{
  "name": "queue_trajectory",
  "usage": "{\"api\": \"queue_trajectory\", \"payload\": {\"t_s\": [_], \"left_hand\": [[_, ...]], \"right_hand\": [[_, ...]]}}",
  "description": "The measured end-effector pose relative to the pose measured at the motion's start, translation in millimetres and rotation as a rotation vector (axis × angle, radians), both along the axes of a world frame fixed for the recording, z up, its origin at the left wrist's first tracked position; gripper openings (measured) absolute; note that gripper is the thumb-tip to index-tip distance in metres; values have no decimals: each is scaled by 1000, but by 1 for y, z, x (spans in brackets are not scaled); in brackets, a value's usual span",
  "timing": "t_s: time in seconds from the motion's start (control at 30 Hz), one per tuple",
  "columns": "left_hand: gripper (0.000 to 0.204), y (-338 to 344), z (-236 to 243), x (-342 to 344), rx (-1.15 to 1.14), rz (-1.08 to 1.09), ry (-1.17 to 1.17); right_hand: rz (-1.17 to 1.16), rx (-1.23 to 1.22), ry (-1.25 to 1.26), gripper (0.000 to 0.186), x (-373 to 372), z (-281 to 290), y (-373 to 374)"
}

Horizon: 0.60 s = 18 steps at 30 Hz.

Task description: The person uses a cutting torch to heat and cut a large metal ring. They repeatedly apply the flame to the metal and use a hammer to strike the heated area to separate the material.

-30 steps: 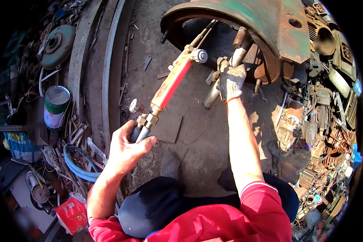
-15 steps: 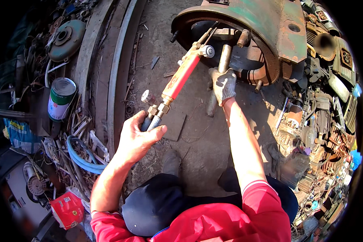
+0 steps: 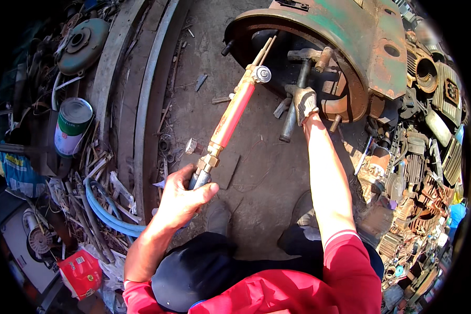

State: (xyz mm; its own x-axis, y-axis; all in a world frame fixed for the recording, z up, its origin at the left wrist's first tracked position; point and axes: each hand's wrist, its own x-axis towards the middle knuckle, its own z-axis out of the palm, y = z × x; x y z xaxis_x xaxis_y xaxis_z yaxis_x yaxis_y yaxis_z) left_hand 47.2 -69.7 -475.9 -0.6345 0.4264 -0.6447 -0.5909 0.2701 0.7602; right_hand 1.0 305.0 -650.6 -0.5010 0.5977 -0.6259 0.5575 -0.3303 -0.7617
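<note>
My bare left hand (image 3: 182,198) is closed around the hose end of a cutting torch (image 3: 232,116) with a red handle and brass fittings. The torch slants away from me, its twin tubes reaching the open mouth of a rusty green metal housing (image 3: 344,31). In a worn, pale glove, my right hand (image 3: 303,102) grips a hammer (image 3: 302,75) by its metal handle. The hammer's head lies inside the housing's rim, close beside a rusty stud (image 3: 323,59); whether they touch I cannot tell. A second stud (image 3: 335,123) sticks out lower on the rim.
Long metal beams (image 3: 153,99) run along the left. Beyond them are a round green cover (image 3: 83,46), a paint can (image 3: 73,125) and a blue hose (image 3: 107,215). A red package (image 3: 81,273) lies lower left. Scrap metal parts (image 3: 416,157) are heaped on the right.
My right hand has moved forward and to the right with the hammer, and its head now shows beside the stud. The torch's tip has shifted slightly left, with my left hand still holding it.
</note>
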Motion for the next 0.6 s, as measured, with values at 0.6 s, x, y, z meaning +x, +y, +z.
{"api": "queue_trajectory", "payload": {"t_s": [0.6], "left_hand": [[48,-5,-47,29,-104,-176,73]], "right_hand": [[434,-2,-251,37,188,-13,-105]]}}
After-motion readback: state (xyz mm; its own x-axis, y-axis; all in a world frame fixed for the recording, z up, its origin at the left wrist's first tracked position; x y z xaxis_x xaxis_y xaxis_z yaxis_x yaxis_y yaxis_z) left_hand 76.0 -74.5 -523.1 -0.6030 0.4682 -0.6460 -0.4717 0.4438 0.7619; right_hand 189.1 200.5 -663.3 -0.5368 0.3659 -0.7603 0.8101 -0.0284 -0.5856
